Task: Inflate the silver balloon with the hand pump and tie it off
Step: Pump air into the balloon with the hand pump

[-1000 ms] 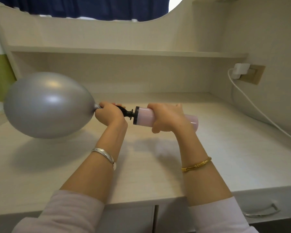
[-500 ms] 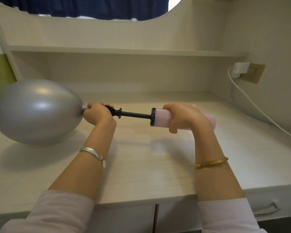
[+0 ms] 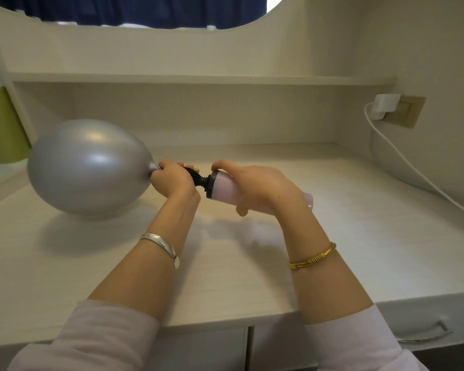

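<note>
The silver balloon (image 3: 87,166) is inflated and rests on the desk at the left, its neck pointing right. My left hand (image 3: 172,180) is closed around the neck and the black nozzle of the hand pump, hiding where they join. The pump (image 3: 223,188) has a pale pink barrel with a black collar and lies roughly level between my hands. My right hand (image 3: 263,190) grips the barrel, which is pushed in close to the nozzle with no rod showing.
The pale wooden desk (image 3: 225,263) has a low shelf (image 3: 198,79) along the back. A white charger (image 3: 383,105) sits in a wall socket at the right, its cable (image 3: 413,167) trailing down over the desk. A drawer handle (image 3: 423,333) shows below the front edge.
My right hand pushed the pink barrel left onto the rod, which was drawn out half a second ago. The balloon and my left hand shifted right.
</note>
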A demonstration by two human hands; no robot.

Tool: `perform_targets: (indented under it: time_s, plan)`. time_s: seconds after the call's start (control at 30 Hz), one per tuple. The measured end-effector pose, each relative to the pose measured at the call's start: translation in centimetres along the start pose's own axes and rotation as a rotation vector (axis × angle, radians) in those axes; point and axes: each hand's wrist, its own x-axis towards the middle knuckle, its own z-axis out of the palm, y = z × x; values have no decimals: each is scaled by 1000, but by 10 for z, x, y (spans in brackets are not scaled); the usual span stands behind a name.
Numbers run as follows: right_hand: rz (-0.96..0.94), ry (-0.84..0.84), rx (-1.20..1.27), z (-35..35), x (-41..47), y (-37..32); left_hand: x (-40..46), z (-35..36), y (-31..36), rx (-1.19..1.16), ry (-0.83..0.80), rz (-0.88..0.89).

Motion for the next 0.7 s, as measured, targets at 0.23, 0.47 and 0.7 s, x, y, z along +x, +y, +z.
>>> perform_targets:
  time_s: [0.23, 0.47, 0.7]
  plan:
    - [-112, 3, 46, -1, 2, -5, 5, -1, 3, 15, -24, -43]
    - [-97, 3, 168, 0, -2, -9, 3, -3, 0, 61, -61, -104]
    - [-56, -30, 147, 1, -8, -6, 17, -10, 0, 79, -89, -179]
